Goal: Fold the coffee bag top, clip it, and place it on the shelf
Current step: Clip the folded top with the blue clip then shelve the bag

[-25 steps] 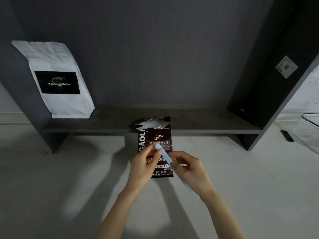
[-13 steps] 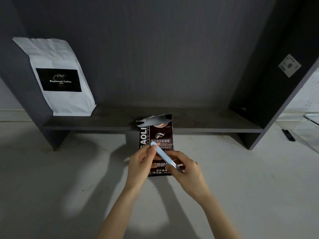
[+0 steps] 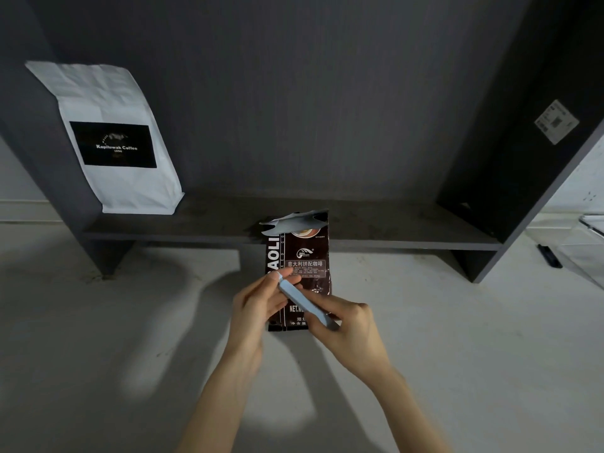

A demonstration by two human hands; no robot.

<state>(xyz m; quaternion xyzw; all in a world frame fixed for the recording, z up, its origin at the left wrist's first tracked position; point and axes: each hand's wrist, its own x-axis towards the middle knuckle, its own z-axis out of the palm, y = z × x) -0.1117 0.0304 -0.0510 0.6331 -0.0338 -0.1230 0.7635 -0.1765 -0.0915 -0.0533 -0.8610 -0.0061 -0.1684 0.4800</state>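
A pale floor [image 3: 98,354] is running under a dark, low shelf [image 3: 376,223], where a white coffee bag [image 3: 130,184] is leaning in the left corner. The brown coffee bag [image 3: 305,256] is standing before the shelf's front edge, its torn top gaping, not yet folded. Both hands are pinching a pale blue clip [image 3: 304,302]: the left hand [image 3: 258,302] at its upper tip, the right hand [image 3: 346,325] around its lower end, probably prising it open.

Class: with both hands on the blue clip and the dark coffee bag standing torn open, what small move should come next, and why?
Probably spread the clip open: both the left hand and right hand hold it, while the dark coffee bag top looks ragged and unfolded.
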